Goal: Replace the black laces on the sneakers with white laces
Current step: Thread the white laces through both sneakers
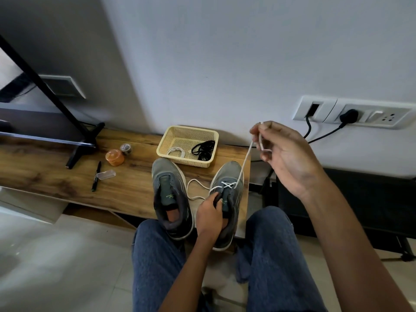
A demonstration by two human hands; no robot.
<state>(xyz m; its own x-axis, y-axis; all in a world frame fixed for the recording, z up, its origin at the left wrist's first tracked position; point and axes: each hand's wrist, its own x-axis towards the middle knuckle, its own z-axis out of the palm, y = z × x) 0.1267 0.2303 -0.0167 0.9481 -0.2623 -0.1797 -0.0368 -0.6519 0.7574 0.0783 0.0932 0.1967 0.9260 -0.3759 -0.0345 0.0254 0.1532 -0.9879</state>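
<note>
A seated person in blue jeans (267, 255), knees filling the bottom of the frame, works at a low wooden table (56, 167). At lower centre the left hand (210, 213) grips the tongue and collar of the right-hand grey sneaker (227, 199), fingers curled round it. That shoe carries a white lace (244, 163) crossed once through its front eyelets; one end loops loosely on the table between the two shoes, the other runs taut up to the right hand (286, 154), raised at centre right, which pinches the lace near its tip between thumb and fingertips. The left-hand grey sneaker (172, 197) stands just beside it, unlaced. Just behind the shoes, touching their toes, a cream plastic basket (180, 134) holds a coiled white lace (176, 152) and a bundle of black laces (203, 148). To the left lie a black marker (96, 176), a clear cap (106, 174), an orange lidded jar (114, 156) and a roll of tape (126, 148). A wall socket strip (351, 112) with a black plug sits at upper right.
</note>
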